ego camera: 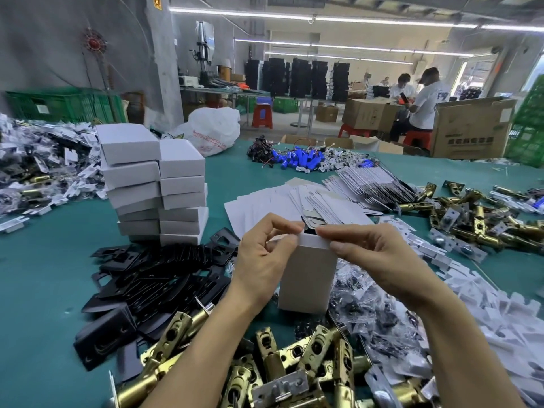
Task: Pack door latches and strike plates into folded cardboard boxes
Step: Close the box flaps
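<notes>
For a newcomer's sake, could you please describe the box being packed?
On the teal table, between black strike plates and clear bags, the left hand and right hand pinch the flaps of a white cardboard box. Unlike the stacked boxes, it stands upright, unclosed.

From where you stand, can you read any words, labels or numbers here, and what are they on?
White plastic bag: red print, begins "Guang", rest blurred.
Big cardboard box: dark characters, too blurred to read.
Yellow sign: red characters, cut off, unreadable.
Held white box: no print visible.
</notes>
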A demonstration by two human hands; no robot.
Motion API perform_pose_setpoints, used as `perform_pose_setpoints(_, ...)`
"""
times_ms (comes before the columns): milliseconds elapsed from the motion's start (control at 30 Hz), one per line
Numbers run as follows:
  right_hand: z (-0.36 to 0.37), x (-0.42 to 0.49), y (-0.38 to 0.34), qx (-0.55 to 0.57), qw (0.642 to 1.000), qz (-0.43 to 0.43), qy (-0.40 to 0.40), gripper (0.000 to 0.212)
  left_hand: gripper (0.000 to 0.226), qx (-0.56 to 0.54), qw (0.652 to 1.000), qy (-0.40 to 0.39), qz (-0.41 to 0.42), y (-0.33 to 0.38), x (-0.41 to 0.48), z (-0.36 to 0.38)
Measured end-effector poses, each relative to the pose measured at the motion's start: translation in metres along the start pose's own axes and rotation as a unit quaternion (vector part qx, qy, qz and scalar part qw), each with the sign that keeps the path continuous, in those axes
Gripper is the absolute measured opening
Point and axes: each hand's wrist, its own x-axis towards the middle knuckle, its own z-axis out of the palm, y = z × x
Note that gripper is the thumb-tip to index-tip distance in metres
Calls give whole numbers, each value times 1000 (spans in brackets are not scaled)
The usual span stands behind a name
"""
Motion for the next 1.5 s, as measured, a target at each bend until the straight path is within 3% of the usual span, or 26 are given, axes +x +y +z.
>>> perform_pose_setpoints(33,0,0,0,6,1000,-2,5,27,2,-1,1000,-1,5,1,0,1)
perform_pose_setpoints(267,8,5,7,19,994,-61,85,17,15,22,999,-1,42,3,1,-1)
perform_pose_setpoints(367,8,5,7,21,996,-61,67,14,11,13,1000,-3,23,3,0,-5)
perform_pose_setpoints(467,7,5,7,-44,996,-57,44,11,2,-8,1000,-2,13,4,-1,-7)
perform_pose_setpoints(600,8,3,7,-105,994,-43,1,17,20,-16,1000,-16,-17,1,-3,-4)
perform_pose_setpoints(700,4,1,5,-92,995,-29,-29,26,23,-23,999,-23,-17,-2,-4,-3)
perform_pose_setpoints(800,0,0,6,-89,995,-10,-43,22,31,-20,999,-32,-30,-3,-4,-4)
perform_pose_setpoints(1000,9,4,4,-64,996,-36,55,23,63,35,985,-76,-148,-3,-5,-6)
perform_pose_setpoints(1167,9,5,-5,15,982,-88,167,19,73,89,974,-141,-154,16,-3,-4)
perform_pose_setpoints(1300,12,6,-9,68,976,-58,200,25,56,73,980,-40,-180,40,6,-3)
perform_pose_setpoints(1400,18,6,-12,-6,987,-32,156,30,39,14,971,92,-222,59,32,-8)
perform_pose_setpoints(1500,32,6,-17,-11,995,-19,98,42,38,-32,965,126,-228,77,52,-21)
